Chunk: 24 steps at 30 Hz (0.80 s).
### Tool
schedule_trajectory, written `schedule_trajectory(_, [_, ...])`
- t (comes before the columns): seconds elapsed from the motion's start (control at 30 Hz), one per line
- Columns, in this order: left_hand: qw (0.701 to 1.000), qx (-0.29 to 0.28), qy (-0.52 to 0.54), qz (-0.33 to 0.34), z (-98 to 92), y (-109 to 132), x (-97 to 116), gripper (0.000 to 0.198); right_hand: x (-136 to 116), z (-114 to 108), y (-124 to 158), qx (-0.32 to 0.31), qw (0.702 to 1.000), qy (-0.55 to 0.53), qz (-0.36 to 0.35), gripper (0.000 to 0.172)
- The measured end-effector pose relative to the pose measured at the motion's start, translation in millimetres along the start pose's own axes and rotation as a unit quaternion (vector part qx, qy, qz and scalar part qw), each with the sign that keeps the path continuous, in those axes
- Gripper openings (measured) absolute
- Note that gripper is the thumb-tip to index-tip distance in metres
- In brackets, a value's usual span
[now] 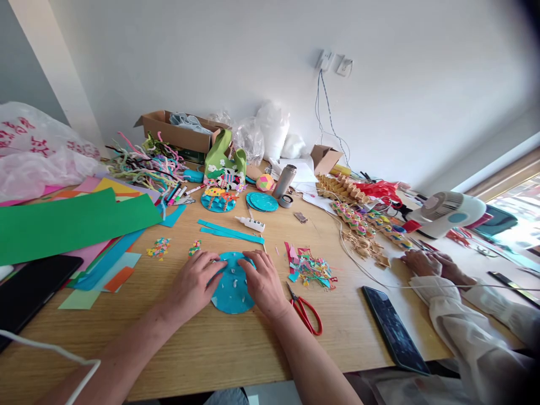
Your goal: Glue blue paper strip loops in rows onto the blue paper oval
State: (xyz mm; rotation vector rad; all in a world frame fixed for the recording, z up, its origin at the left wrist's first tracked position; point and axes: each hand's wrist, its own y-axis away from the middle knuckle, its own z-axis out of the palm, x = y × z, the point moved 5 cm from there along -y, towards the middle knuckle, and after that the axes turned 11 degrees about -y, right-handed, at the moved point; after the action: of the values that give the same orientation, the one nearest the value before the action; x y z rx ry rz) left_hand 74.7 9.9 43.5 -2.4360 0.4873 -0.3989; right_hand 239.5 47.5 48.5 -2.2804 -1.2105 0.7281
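Note:
A round blue disc (232, 301) lies flat on the table in front of me, with several small white dabs or bits on it. My left hand (194, 282) holds the disc at its upper left edge, fingers curled and thumb resting over it. On the opposite side, my right hand (267, 286) grips the upper right edge with bent fingers. Beyond the disc lie blue paper strips (230, 233) and a white glue bottle (252, 224). Red-handled scissors (307, 315) rest beside my right wrist. Small coloured paper pieces (195, 247) sit just past my left hand.
Paper scraps (314, 269) are piled to the right, near a phone (394, 329). A co-worker's hands (434, 264) rest farther right, by a white fan (449, 212). Coloured sheets (71, 222) and a black tablet-like device (40, 289) lie left. A metal flask (286, 181) stands behind.

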Motion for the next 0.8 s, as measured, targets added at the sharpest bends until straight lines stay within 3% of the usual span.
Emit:
schedule_trajectory(0.5, [1.0,0.0,0.009,-0.006,2.9,1,-2,0.021,-1,0,1,-0.051,0.999,-0.015,0.011,0.033])
schedule_trajectory(0.8, [0.993,0.017,0.092,-0.074,-6.5,-3,-12,0.029,-5,-5,-1,-0.089,0.994,-0.052,0.039,0.031])
